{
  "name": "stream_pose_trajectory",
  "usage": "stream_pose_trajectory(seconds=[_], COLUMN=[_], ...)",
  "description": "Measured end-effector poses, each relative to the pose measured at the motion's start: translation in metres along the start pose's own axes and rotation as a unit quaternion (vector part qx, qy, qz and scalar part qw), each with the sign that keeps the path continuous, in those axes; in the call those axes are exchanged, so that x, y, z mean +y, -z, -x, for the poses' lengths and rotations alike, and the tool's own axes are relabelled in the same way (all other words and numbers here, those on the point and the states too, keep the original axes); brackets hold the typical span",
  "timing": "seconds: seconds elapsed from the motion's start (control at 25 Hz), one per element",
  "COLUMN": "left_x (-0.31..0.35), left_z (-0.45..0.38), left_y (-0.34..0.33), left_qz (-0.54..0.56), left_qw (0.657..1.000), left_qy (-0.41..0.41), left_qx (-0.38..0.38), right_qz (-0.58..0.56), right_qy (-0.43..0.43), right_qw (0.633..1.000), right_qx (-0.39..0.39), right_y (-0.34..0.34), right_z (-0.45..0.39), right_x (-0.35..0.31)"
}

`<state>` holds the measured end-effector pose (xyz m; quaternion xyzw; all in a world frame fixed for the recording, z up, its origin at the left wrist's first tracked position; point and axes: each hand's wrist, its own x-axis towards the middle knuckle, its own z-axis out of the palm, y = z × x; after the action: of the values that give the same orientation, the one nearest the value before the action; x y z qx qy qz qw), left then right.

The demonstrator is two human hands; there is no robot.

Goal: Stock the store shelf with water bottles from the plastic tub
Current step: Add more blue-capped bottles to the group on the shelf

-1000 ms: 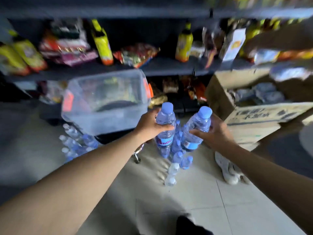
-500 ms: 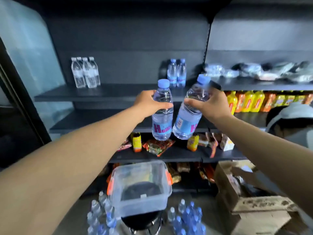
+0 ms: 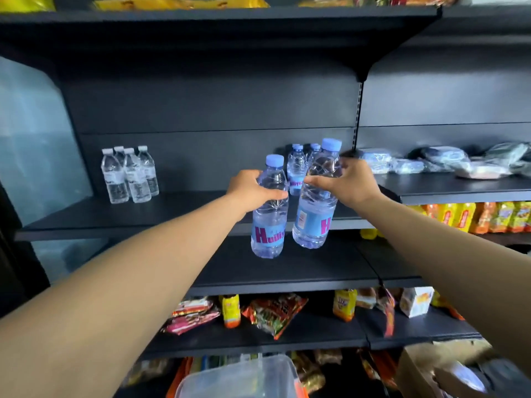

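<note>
**Two bottles up, heading for the shelf**

Left hand [image 3: 253, 191] is wrapped round the shoulder of a clear plastic water bottle with a blue cap [image 3: 270, 208]; right hand [image 3: 349, 183] grips a second blue-capped clear bottle [image 3: 316, 202] the same way. Gripping high probably leaves the bases free to set down. Both hang upright, side by side, in front of the dark metal shelf [image 3: 172, 211], where matching blue-capped bottles [image 3: 297, 168] stand just behind the hands. The translucent plastic tub [image 3: 238, 377] sits way below them.

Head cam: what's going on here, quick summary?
A person is stocking a dark store shelf with water. The left hand grips one blue-capped bottle and the right hand grips another, both held upright in the air in front of the shelf, not yet set down. Blue-capped bottles already stand at the back of that shelf, with a cluster of white-capped bottles further left. The plastic tub sits at the bottom edge of the view.
</note>
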<state>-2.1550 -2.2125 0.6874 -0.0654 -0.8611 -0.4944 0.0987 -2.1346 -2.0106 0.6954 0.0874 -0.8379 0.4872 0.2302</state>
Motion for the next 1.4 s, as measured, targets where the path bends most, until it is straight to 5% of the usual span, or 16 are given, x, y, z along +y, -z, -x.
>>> stream_pose_trajectory(seconds=[0.28,0.64,0.96,1.4], left_x=[-0.055,-0.081,-0.098,-0.136], left_z=[-0.214,-0.366,-0.366,-0.360], left_y=[-0.085,-0.161,-0.165,-0.195], left_qz=[0.029,0.048,0.133,0.112], left_qw=[0.999,0.999,0.990,0.993], left_qy=[0.015,0.009,0.004,0.021], left_qx=[0.014,0.017,-0.057,-0.019], right_qz=[0.090,0.062,-0.213,-0.170], right_qy=[-0.048,-0.114,-0.131,-0.139], right_qw=[0.995,0.990,0.965,0.976], right_qx=[0.014,0.061,-0.084,-0.005], right_y=[-0.039,-0.071,-0.086,-0.109], right_z=[-0.187,-0.307,-0.288,-0.282], right_x=[0.131,0.248,0.303,0.325])
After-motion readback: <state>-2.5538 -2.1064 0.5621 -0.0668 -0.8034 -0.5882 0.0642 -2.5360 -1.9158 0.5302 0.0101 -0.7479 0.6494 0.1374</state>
